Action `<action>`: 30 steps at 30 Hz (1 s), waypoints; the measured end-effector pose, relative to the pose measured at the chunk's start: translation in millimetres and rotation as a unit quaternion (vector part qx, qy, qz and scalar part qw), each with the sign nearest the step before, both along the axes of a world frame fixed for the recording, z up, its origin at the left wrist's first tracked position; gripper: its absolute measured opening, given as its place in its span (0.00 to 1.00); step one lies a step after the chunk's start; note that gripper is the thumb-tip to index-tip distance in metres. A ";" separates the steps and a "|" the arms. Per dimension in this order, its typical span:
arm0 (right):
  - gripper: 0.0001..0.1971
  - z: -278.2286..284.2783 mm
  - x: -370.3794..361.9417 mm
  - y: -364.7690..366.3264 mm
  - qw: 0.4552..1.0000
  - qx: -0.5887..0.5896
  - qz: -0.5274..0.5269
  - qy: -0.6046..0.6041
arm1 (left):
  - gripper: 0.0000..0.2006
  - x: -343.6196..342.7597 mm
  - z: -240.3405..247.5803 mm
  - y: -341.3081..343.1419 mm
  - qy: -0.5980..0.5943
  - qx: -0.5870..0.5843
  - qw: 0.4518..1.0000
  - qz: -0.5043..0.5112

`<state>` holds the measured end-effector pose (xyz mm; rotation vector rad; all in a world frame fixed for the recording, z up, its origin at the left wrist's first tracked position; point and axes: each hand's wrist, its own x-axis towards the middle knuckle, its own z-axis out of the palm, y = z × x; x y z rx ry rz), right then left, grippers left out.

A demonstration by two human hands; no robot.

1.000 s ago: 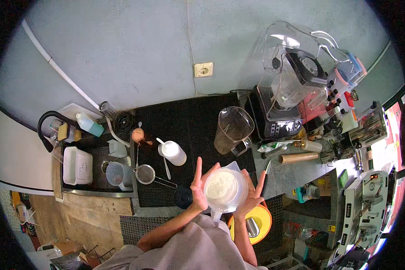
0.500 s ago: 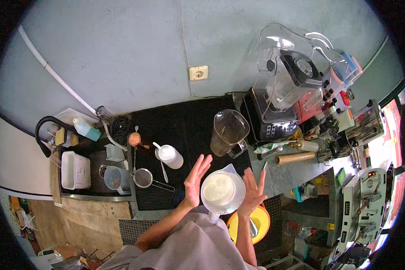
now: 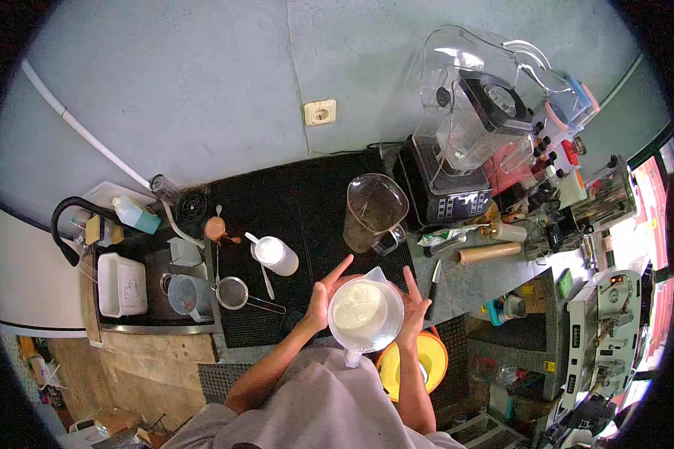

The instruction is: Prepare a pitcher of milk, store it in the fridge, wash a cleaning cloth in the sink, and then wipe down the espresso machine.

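Note:
A clear plastic jug with a pale, creamy content stands in front of me, its spout pointing away and its handle toward my body. My left hand cups its left side, some fingers passing behind the wall and one stretched forward. My right hand lies along the other side, one finger pointing forward. Whether the jug's base rests on the counter is hidden. Beyond it stands a clear blender jar with a handle. To the left are a white-lidded bottle and a small strainer on the black mat.
A blender stands at the back right. A knife and a wooden rolling pin-like cylinder lie right. The sink at left holds a white tub and a clear jug. A yellow bowl sits below my right forearm.
My hands, spread apart beside the jug before, have closed in against its sides. The view has shifted slightly, and the knife beside my right hand shows more fully.

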<state>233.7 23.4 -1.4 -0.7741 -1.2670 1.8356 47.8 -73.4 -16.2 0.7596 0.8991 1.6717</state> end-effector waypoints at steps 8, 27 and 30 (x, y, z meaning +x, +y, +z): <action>0.58 30.5 -10.7 -21.3 0.997 0.042 -0.058 -0.001 | 0.58 16.9 38.6 -1.5 0.049 0.028 0.994 0.093; 0.45 -24.2 -7.4 -25.7 0.957 -0.227 -0.175 0.049 | 0.55 35.5 -52.0 -15.2 -0.181 -0.017 0.957 0.225; 0.47 -7.1 -1.5 -22.2 0.956 -0.087 -0.235 0.150 | 0.57 29.6 16.4 -5.1 0.013 -0.024 0.953 0.300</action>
